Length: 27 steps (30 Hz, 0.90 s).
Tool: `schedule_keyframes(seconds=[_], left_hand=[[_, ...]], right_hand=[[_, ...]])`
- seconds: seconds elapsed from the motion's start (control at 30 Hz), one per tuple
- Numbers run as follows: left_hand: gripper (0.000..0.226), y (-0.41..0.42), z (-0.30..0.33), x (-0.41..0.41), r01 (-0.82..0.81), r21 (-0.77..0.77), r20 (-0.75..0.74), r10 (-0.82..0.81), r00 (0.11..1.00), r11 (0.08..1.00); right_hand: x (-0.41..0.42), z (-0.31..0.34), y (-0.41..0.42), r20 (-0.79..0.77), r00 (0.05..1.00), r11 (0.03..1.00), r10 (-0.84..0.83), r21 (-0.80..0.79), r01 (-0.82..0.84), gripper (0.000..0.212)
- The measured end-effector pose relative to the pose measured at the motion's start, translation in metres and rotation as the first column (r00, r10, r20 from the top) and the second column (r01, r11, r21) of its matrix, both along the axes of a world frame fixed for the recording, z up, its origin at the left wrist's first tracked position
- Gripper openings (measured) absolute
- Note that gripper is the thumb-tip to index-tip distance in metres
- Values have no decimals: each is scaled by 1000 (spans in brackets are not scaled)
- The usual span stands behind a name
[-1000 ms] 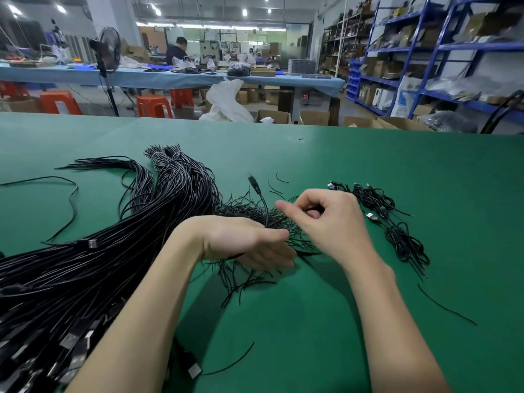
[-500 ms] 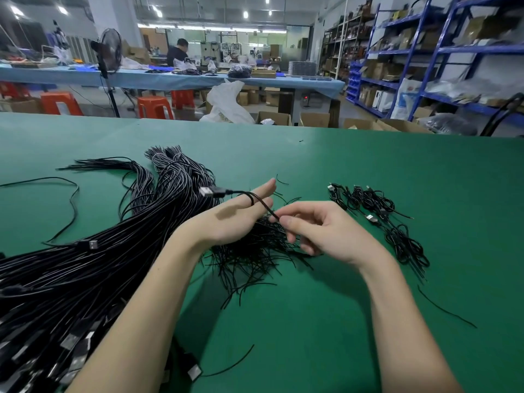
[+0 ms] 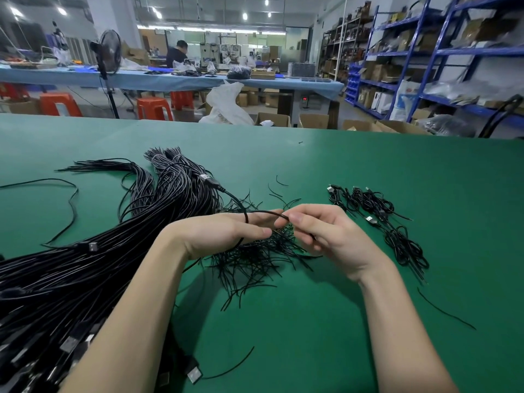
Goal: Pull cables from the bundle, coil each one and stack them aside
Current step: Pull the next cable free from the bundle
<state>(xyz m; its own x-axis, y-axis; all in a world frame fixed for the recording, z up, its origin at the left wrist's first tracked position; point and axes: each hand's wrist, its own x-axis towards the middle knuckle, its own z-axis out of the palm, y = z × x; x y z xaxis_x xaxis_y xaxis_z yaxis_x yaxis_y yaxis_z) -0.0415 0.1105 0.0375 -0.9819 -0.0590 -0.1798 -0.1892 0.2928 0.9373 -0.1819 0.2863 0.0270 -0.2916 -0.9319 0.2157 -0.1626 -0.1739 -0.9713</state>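
I hold both forearms in from the near edge, hands meeting at table centre. My left hand (image 3: 226, 231) lies palm down with fingers extended and together; a black cable (image 3: 241, 207) loops round those fingers, so the hand is flat and serves as a former rather than clasping. My right hand (image 3: 326, 234) is turned with the palm toward me, fingers curled, and its thumb and fingertips pinch the same cable just beside the left fingertips. The free end of that cable rises away from the left hand and ends in a USB plug (image 3: 208, 180) with a bright metal shell, lying against the bundle.

The bundle (image 3: 85, 265) is a thick sheaf of glossy black round cables, running from the near left corner up to a fanned end at mid-table; several metal plugs show at its near end. Under and ahead of my hands lies a heap of short thin black ties (image 3: 255, 262), stiff and wiry. To the right, well apart from the bundle, lie the coiled cables (image 3: 397, 228), small loose loops in a row.

The table (image 3: 312, 321) is covered in flat green matting. Beyond it stand a long blue bench (image 3: 170, 79), orange stools (image 3: 61, 104), a pedestal fan (image 3: 109, 51), cardboard boxes and blue shelving (image 3: 411, 61).
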Motion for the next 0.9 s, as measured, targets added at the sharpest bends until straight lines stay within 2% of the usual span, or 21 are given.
schedule_keyframes(seconds=[0.17,0.27,0.43,0.5,0.57,0.63,0.73,0.83,0.9], left_hand=[[52,5,0,-2,67,204,-4,-67,998,977],[53,7,-3,-3,89,263,15,-96,995,961],[68,10,-6,-12,120,317,50,-143,988,941],[62,13,-8,-13,157,412,-4,-170,985,897],[43,15,-10,-11,211,516,-99,-187,977,831],[31,12,-15,-7,232,539,-160,-172,972,810],[39,6,-19,-4,229,522,-184,-154,971,822],[37,8,-17,-4,315,578,-244,-209,947,753],[44,10,-18,-5,341,604,-268,-218,938,720]], right_hand=[[5,4,-4,123,991,996,43,-79,-33,25],[8,5,-6,144,989,996,16,-89,-4,21],[11,8,-8,198,980,993,18,-116,5,20],[11,7,-8,205,977,992,64,-120,-39,20],[13,4,-8,200,974,991,110,-103,-91,21],[15,2,-8,198,971,990,131,-85,-116,20],[13,1,-7,246,962,990,121,-94,-101,21],[13,1,-8,255,954,986,157,-91,-137,19],[14,0,-8,286,942,983,174,-101,-151,16]])
